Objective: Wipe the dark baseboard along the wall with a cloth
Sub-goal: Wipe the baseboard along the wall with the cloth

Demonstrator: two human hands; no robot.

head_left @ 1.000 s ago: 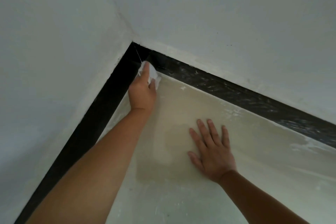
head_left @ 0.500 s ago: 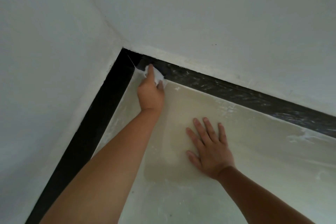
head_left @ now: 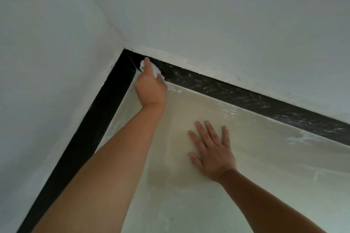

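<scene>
walls (head_left: pixel 208 15): pale, meeting in a corner | floor (head_left: pixel 265 166): cream, smeared | baseboard (head_left: pixel 246 98): dark, streaked, along wall foot | right hand (head_left: pixel 213 154): flat, fingers spread on floor | left hand (head_left: pixel 150 86): gripping white cloth (head_left: pixel 156 70) against baseboard near corner

The pale cream floor (head_left: pixel 246 185), streaked with white dust, is bearing the right hand (head_left: pixel 212 149), lying flat with fingers spread; more white smears are showing beyond its fingertips.
</scene>
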